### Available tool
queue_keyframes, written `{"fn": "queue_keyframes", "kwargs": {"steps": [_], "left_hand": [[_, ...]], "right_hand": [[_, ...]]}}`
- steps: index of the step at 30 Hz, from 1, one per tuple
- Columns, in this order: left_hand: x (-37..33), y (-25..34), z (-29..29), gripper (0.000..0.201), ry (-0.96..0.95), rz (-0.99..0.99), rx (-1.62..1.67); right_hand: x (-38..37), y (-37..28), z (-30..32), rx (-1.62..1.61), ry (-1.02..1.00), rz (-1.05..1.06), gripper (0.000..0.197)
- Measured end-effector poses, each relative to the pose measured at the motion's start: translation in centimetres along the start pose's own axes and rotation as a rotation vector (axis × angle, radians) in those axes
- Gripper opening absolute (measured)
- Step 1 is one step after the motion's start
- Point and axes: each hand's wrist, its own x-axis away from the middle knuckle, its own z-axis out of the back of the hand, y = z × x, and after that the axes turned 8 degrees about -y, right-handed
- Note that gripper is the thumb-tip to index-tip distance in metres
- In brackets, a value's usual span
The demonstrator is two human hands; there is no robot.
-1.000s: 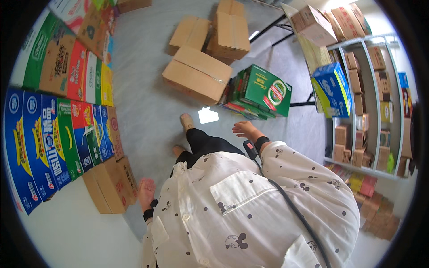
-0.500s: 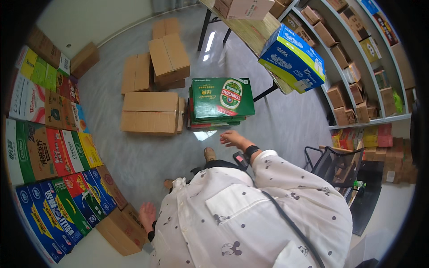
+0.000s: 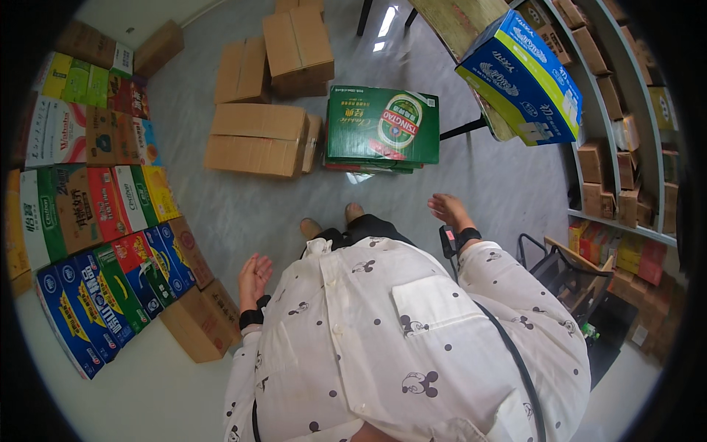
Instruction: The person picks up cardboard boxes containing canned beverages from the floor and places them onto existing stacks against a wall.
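Both of my hands are in the air, away from every box. My left hand (image 3: 254,278) is off the left side of my body, fingers stretched out and nothing in it. On the other side, my right hand (image 3: 449,209) is held out with its fingers extended, also holding nothing. The nearest thing ahead of it is a green carton (image 3: 382,125) with a printed oval label, lying flat on top of another green carton on the floor. Left of that stack, a closed brown cardboard box (image 3: 255,140) sits on the floor.
More brown boxes (image 3: 297,46) are stacked behind. A wall of coloured cartons (image 3: 104,200) rises on the left. On the right, a blue and green carton (image 3: 520,77) overhangs the table edge (image 3: 498,127), near shelves (image 3: 615,136) of boxes. A black chair (image 3: 571,276) stands close by.
My left hand has risen forward, and my right hand has swung to the right, away from the green carton. The view has shifted, with the floor boxes now higher in it.
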Motion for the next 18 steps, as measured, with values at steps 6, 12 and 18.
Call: {"fn": "queue_keyframes", "kwargs": {"steps": [6,12,18], "left_hand": [[0.6,0.4,-0.1,0.036,0.024,0.008,0.028],[-4.1,1.9,0.5,0.039,-0.037,0.049,-0.124],[-14.2,4.7,-5.5,0.039,-0.155,0.073,-0.434]], "right_hand": [[-0.4,1.5,-1.5,0.045,-0.076,-0.072,0.021],[-0.6,1.3,-2.5,0.209,-0.011,-0.072,0.025],[-5.8,0.0,-0.7,0.3,0.107,-0.008,0.03]]}}
